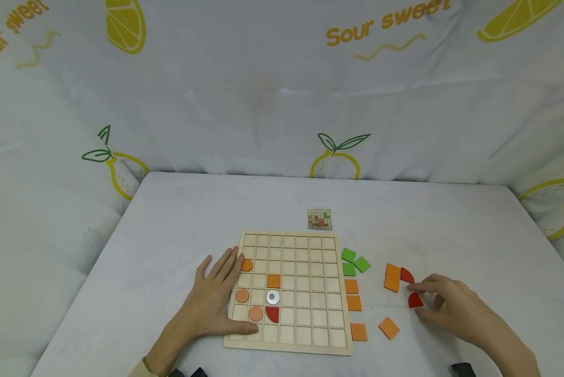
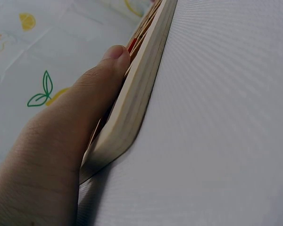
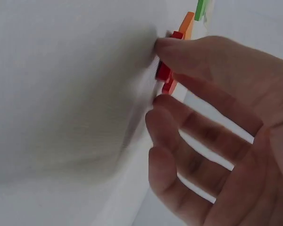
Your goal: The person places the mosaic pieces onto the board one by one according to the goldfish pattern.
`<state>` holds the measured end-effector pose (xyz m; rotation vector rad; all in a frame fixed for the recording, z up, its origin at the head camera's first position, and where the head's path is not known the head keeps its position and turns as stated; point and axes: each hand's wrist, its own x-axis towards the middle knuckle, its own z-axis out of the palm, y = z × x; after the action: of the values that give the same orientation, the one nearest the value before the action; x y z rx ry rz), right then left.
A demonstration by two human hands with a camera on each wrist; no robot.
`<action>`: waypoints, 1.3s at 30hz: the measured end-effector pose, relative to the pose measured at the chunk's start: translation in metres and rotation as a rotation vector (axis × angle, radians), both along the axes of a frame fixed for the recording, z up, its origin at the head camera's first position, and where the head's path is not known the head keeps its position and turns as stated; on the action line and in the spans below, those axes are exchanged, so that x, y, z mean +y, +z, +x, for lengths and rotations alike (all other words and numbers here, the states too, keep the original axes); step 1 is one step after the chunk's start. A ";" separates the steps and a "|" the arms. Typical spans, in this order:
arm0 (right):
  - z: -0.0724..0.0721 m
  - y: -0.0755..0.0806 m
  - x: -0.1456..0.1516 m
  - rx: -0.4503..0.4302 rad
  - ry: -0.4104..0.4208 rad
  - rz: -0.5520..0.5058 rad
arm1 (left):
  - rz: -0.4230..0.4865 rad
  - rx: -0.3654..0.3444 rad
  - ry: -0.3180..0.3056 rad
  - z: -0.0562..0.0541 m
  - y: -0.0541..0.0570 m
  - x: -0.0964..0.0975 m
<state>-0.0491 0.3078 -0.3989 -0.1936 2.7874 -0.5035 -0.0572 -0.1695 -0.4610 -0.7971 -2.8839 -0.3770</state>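
Note:
A square wooden grid board (image 1: 286, 350) lies on the table. My left hand (image 1: 211, 303) rests on its left side with the fingers spread and the thumb (image 2: 99, 77) across the near corner. On the board sit an orange square (image 1: 273, 281), a white disc with a grey centre (image 1: 272, 297), a red quarter-circle tile (image 1: 272, 314), an orange disc (image 1: 247, 265) and two peach discs (image 1: 256, 313). To the right, my right hand (image 1: 451, 306) pinches a second red quarter-circle tile (image 1: 415, 300) between thumb and index finger, low at the tabletop. Another red quarter-circle tile (image 1: 406, 275) lies just beyond.
Green squares (image 1: 349, 255) and several orange squares (image 1: 351, 286) lie along the board's right side. Two more orange squares (image 1: 392, 283) touch the farther red tile, and one (image 1: 388, 328) lies nearer. A small pattern card (image 1: 319, 219) is behind the board. White lemon-print cloth surrounds the table.

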 end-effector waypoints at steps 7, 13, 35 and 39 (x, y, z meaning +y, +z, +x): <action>0.000 -0.004 0.002 0.040 0.096 -0.075 | -0.001 0.002 0.001 0.000 0.000 0.000; -0.003 -0.005 -0.002 0.031 0.107 -0.059 | 0.002 0.005 -0.005 0.000 0.000 0.000; -0.008 0.005 -0.020 0.122 0.120 -0.078 | -0.007 0.005 -0.002 0.000 0.001 0.001; -0.009 0.009 -0.028 0.183 0.139 -0.099 | -0.009 0.003 -0.002 0.000 0.001 0.001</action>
<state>-0.0583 0.2794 -0.3896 -0.4743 2.8996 -0.6176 -0.0574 -0.1686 -0.4598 -0.8013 -2.8841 -0.3634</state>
